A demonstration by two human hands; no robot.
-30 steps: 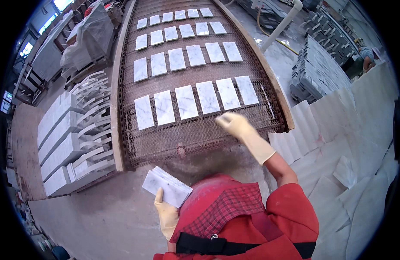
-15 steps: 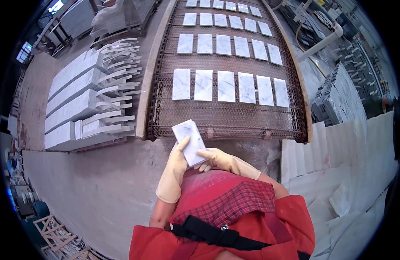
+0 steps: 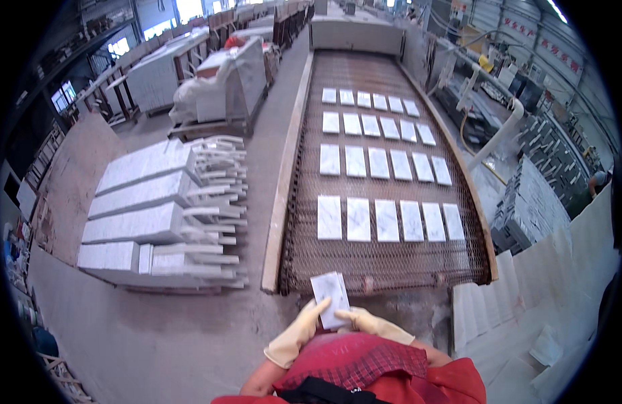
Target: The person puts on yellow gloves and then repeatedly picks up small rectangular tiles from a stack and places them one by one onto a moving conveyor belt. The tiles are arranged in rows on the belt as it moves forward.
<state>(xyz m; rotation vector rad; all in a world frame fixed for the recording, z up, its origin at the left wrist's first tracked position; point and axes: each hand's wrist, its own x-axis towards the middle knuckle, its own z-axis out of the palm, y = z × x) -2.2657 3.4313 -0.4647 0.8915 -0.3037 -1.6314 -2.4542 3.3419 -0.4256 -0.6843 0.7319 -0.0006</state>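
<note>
A small stack of white marble tiles point(image 3: 329, 288) with grey veins is held in front of my body, at the near end of a mesh conveyor belt point(image 3: 385, 259). My left hand point(image 3: 301, 331), in a cream rubber glove, grips the stack's left side with the thumb lying on the top tile. On the lower right side, my gloved right hand point(image 3: 373, 324) closes on the same stack. One tile's edge shows past the top one at the right. Beyond my hands, several rows of similar tiles point(image 3: 358, 219) lie spaced apart on the belt.
Wooden rails point(image 3: 289, 195) border the belt, which runs to a grey machine housing point(image 3: 357, 35). Long white stone slabs point(image 3: 139, 222) with strips between them stand at the left. Stacked dark pieces point(image 3: 534, 195) and pale sheeting point(image 3: 526, 316) are at the right, and a person point(image 3: 597, 180) shows at the far right edge.
My view has tilted up, so more of the belt's far end shows and my hands sit lower in the picture. A second tile's edge now sticks out further at the stack's right side.
</note>
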